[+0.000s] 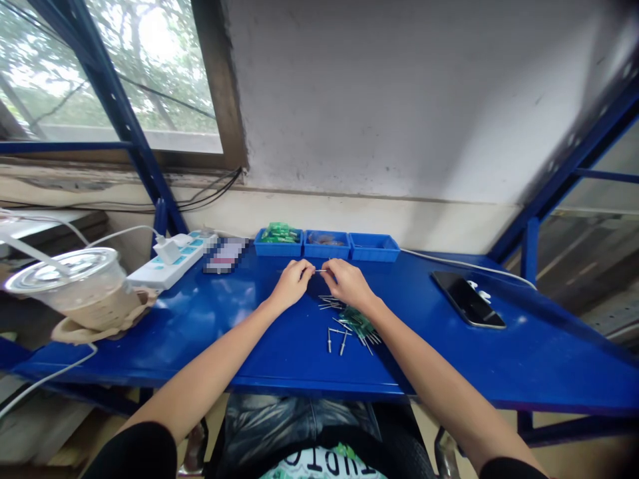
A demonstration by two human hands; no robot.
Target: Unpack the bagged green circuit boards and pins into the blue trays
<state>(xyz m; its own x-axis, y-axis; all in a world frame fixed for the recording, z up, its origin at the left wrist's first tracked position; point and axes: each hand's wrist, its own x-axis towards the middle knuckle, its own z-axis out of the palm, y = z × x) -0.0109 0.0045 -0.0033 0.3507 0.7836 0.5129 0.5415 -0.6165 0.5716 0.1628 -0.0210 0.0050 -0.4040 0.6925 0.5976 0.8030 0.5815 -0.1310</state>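
My left hand and my right hand are close together above the middle of the table, both with fingers pinched. A thin silver metal pin runs between their fingertips, one end in each hand. Just below my right hand lies a heap of small green pieces mixed with thin metal pins, partly hidden by my right forearm. Several loose silver pins lie at its upper left. Nearer the table's front edge are two pins with thicker lower parts.
Three blue bins stand at the back: one with green packets, one with brownish contents, and a third bin. A phone lies right. Left are a power strip and a drink cup on the blue table.
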